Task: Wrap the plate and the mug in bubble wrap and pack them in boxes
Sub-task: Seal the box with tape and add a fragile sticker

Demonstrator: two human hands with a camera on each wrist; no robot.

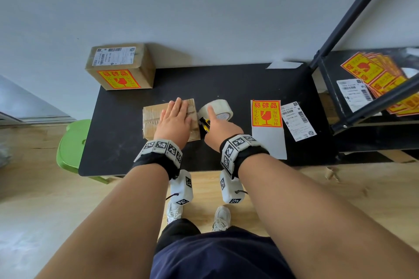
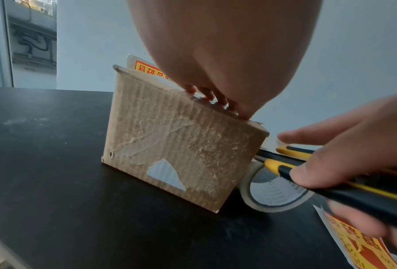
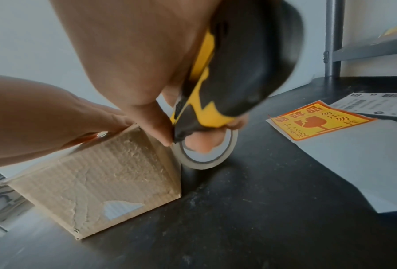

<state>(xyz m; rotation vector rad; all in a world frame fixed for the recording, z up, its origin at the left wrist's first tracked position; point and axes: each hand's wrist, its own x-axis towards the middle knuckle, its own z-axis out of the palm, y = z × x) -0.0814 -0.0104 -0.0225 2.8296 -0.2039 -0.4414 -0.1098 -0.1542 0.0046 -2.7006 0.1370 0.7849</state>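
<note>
Your left hand point(image 1: 173, 119) lies flat on the box point(image 1: 154, 120) mid-desk; your right hand point(image 1: 218, 128) grips the knife point(image 1: 205, 125), tape point(image 1: 217, 110) at 1 o'clock. If the blade slips, it could cut those fingers.

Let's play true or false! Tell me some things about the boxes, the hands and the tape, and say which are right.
1. The left hand lies flat on the small box. True.
2. The right hand holds scissors. False: it grips a yellow and black utility knife.
3. The tape roll sits right of the small box. True.
4. The far box has no stickers. False: it bears a fragile sticker and a shipping label.
</note>
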